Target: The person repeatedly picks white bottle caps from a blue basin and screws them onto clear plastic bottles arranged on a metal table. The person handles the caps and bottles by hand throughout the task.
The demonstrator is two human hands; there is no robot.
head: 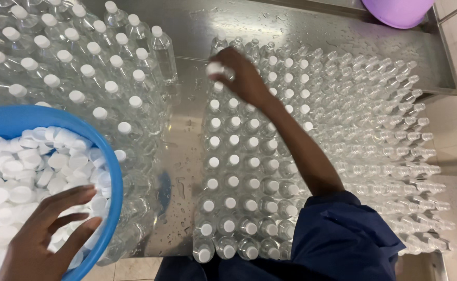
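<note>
white cap point(215, 68) pinched in right hand point(244, 78) over bottles point(249, 171); left hand point(46, 234) spread open.

Two bare hands, no gloves, rings or watch visible. Right hand point(244, 78) comes off a bare forearm, with a dark navy short sleeve point(343, 234) of loose, creased fabric covering the upper arm. Left hand point(43, 234) shows bare to the wrist, its sleeve out of view.
</note>
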